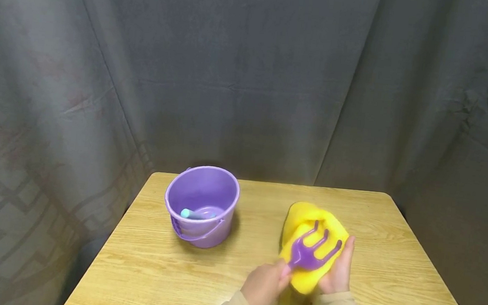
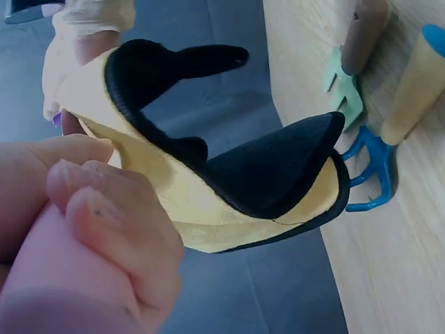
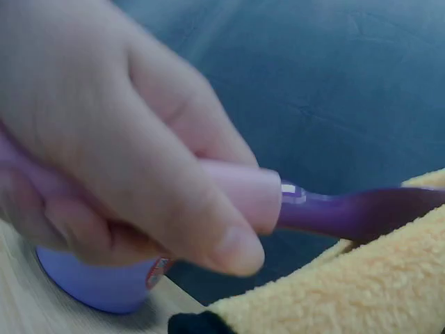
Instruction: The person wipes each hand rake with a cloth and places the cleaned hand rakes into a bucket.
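In the head view my left hand (image 1: 262, 282) grips the pink handle (image 3: 243, 195) of a purple hand rake (image 1: 304, 255). Its tines lie against a fluffy yellow cloth (image 1: 294, 224), spread over the palm side of my right hand (image 1: 340, 272). That hand holds the cloth from behind, thumb up along its right edge and the other fingers mostly hidden. The left wrist view shows the cloth's black lining (image 2: 278, 167) and dark trim. Seen from the right wrist, the left hand's curled fingers wrap the handle, and the rake's purple neck meets the fleece.
A purple bucket (image 1: 202, 192) stands on the wooden table (image 1: 137, 279) at the left, with a light teal handle (image 1: 192, 214) inside. Below the cloth lie a green hand fork (image 2: 345, 90) and a blue hand rake (image 2: 375, 170). Grey curtains (image 1: 250, 75) surround the table.
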Demonstrator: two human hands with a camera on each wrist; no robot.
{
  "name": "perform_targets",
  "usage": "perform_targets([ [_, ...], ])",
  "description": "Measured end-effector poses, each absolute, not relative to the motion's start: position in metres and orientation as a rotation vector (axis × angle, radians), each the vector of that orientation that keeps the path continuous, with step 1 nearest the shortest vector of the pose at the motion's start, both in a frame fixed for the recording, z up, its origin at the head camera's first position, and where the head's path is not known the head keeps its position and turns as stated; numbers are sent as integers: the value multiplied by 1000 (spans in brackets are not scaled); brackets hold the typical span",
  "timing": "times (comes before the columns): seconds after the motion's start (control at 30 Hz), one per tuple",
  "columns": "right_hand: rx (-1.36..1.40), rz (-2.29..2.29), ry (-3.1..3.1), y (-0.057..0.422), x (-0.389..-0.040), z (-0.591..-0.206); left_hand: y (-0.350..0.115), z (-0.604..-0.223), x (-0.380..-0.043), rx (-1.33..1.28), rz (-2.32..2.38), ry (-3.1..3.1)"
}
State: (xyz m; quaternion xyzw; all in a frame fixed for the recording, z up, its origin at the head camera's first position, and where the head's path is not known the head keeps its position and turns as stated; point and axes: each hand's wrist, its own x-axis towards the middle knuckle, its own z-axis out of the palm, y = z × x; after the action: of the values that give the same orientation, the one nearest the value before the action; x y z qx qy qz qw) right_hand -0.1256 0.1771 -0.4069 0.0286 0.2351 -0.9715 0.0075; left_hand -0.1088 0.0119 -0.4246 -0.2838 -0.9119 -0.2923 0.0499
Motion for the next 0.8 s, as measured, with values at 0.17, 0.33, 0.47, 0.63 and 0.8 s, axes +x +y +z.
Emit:
perform_targets([
  [0.17, 191, -3021, 920, 179, -126, -406, 12, -423, -107, -889, -867, -2743],
  [0.33, 144, -2989, 974, 180, -127, -407, 11, -424, -106, -888, -866, -2731],
  [0.47, 27, -2957, 1088, 180, -128, -408, 10, -425, -107, -880, -898, -2761],
  [0.63, -18, -2969, 1227, 179, -129, -410, 9, -427, -108, -888, -904, -2752],
  [0.8, 7, -3026, 1260, 178, -129, -410, 7, -428, -109, -882, -897, -2739],
])
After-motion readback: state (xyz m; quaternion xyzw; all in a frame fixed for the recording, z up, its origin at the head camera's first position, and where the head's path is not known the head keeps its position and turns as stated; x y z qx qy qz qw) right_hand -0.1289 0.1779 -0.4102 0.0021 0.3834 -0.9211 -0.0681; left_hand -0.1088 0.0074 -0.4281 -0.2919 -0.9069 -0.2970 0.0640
